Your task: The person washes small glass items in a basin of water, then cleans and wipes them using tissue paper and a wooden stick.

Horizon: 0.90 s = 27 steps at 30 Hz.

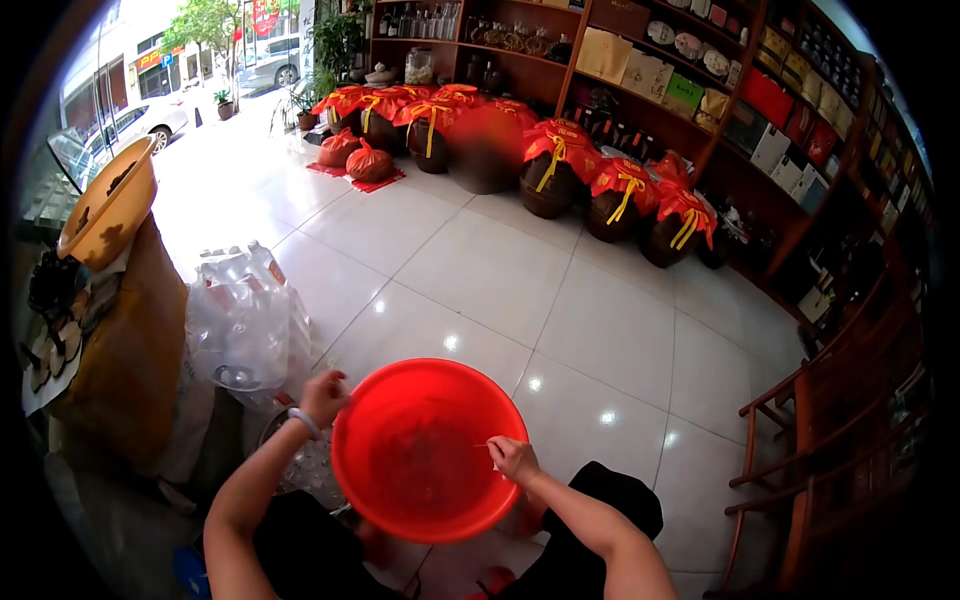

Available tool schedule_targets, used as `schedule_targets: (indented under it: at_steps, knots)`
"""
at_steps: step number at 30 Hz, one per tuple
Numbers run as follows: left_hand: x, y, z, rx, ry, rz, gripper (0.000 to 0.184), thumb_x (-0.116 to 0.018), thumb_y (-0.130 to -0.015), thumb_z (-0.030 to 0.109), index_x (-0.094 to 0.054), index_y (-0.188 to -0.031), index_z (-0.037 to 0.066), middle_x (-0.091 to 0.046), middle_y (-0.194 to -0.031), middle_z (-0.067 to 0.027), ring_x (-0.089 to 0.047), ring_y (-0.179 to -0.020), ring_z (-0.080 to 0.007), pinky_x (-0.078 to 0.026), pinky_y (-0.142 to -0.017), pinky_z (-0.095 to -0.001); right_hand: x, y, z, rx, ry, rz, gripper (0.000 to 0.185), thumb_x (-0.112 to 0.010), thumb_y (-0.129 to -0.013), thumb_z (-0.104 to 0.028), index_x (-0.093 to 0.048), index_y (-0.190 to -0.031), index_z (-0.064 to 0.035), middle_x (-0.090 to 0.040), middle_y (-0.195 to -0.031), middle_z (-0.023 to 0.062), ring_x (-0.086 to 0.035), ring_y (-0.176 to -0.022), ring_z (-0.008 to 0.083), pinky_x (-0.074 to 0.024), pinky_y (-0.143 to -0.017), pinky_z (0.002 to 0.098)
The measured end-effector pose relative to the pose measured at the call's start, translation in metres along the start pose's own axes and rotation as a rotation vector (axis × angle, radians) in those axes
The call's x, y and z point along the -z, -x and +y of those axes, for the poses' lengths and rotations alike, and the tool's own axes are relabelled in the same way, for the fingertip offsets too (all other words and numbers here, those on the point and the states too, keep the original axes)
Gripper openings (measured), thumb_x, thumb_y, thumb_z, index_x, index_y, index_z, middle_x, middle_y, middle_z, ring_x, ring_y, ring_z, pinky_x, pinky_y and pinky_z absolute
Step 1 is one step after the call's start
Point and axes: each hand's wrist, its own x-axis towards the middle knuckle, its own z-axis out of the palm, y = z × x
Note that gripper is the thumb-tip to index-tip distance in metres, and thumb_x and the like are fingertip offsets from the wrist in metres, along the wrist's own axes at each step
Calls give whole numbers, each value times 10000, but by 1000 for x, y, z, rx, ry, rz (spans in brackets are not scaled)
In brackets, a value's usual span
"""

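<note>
The red basin [425,390] is near, right of the clear bottles [240,325], w/ the R hand [515,462] pinching a thin pale item [482,445] over its right side, and the L hand [323,400] curled by its left rim, where I cannot tell if it grips sth.

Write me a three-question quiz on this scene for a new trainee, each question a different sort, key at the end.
1. Multiple choice: which wrist wears the pale bracelet?
A) right
B) left
C) both

2. True or false: the clear plastic bottles lie inside the red basin.

3. Fill in: several dark jars have red covers tied with ____ ribbon.

Key:
1. B, just behind the left hand.
2. False: the bottles are bundled together to the left of the basin.
3. Yellow.
</note>
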Motion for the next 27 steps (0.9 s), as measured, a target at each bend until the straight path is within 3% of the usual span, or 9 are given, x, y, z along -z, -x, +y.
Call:
schedule_targets:
  at_steps: [1, 4, 6, 8, 10, 13, 17, 21, 27]
  knots:
    - [10, -2, -28, 53, 11, 97, 342, -691, -633, 68, -572, -950, 25, -546, -638, -49, -530, -595, -114, -460, -572, -266, -1, 0, 0, 3, 2, 0, 74, -531, -841, -98, -580, -816, -48, -604, -617, 75, -598, -459, 172, -472, -432, 283]
    - [33, 14, -115, 379, -441, 110, 381, -692, -614, 139, -600, -975, 61, -636, -886, -158, -620, -823, -289, -485, -720, -399, -3, 0, 0, 22, 8, 14, 73, -531, -840, -96, -581, -814, -49, -603, -613, 73, -598, -458, 173, -470, -426, 283]
    - [49, 45, -166, 411, -557, -312, 393, -680, -626, 224, -622, -985, 75, -604, -1043, -192, -572, -997, -333, -458, -852, -407, -1, -1, 0, 24, 11, 2, 69, -532, -838, -90, -582, -815, -50, -604, -613, 69, -598, -459, 170, -467, -421, 280]
    - [33, 61, -191, 574, -924, -624, 431, -704, -597, 259, -641, -987, 87, -582, -1096, -199, -547, -1060, -306, -441, -908, -365, 1, -1, 0, 14, 24, -15, 69, -532, -838, -91, -584, -815, -51, -603, -609, 67, -597, -456, 170, -467, -422, 279]
    - [7, 74, -244, 410, -984, -973, 467, -714, -583, 265, -642, -1006, 79, -585, -1095, -197, -564, -1029, -312, -455, -885, -372, 2, -1, -4, 0, 32, -42, 69, -533, -837, -91, -585, -815, -51, -602, -604, 64, -595, -453, 170, -466, -423, 277]
    - [-13, 93, -251, 431, -810, -1053, 452, -709, -594, 274, -647, -984, 57, -594, -1085, -190, -583, -996, -319, -470, -862, -376, 4, -2, -7, 7, 30, -49, 73, -530, -840, -93, -587, -821, -51, -599, -595, 64, -592, -444, 170, -467, -420, 274]
    - [-25, 109, -274, 277, -897, -1012, 396, -655, -663, 249, -622, -997, 39, -600, -1074, -177, -573, -1003, -336, -468, -859, -392, 0, -2, 0, -2, 60, -49, 73, -530, -840, -91, -588, -829, -47, -600, -590, 64, -588, -433, 169, -464, -413, 271]
    - [-10, 102, -249, 334, -880, -921, 441, -646, -675, 237, -582, -1062, 35, -573, -1107, -192, -538, -1044, -355, -442, -893, -403, 3, -3, -6, -48, 31, -76, 72, -536, -837, -90, -589, -829, -42, -602, -596, 67, -587, -432, 169, -463, -413, 269]
    - [3, 81, -226, 379, -789, -674, 358, -630, -668, 211, -605, -983, 42, -568, -1090, -213, -568, -980, -359, -463, -859, -412, 6, -4, -9, -47, 22, -60, 75, -539, -838, -89, -591, -824, -36, -607, -608, 74, -594, -442, 174, -467, -417, 275]
